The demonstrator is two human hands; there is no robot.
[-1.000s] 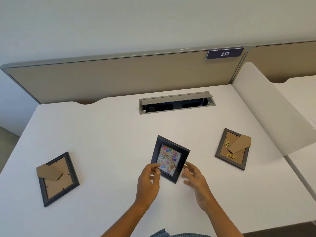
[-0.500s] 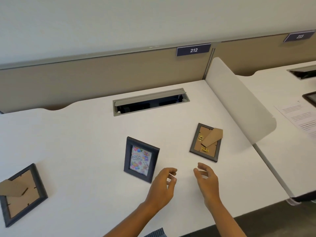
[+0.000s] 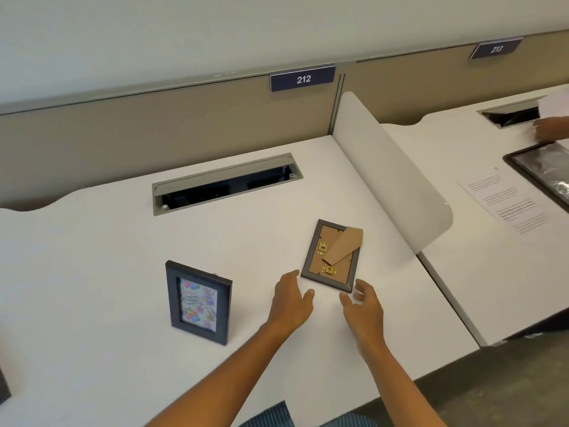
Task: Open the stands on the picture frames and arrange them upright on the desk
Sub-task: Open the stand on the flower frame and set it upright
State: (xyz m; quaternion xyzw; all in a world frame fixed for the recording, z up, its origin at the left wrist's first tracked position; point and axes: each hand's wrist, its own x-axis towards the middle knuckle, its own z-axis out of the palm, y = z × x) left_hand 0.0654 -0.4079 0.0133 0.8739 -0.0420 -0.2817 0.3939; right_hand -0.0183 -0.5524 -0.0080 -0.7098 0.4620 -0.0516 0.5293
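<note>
Both hands, left hand [image 3: 291, 303] and right hand [image 3: 363, 306], spread and empty beside the face-down frame [image 3: 331, 255] on the desk [image 3: 92, 241]; risk of snapping its cardboard stand [image 3: 343, 245] if levered carelessly, or nudging the standing frame [image 3: 198, 302] over.

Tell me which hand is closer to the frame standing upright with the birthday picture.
The left hand. It hovers open, right of the upright frame, with bare desk between them. The right hand is farther right, by the near corner of the face-down frame.

Bright even light, soft faint shadows, slight blur, wide-angle edge bowing
</note>
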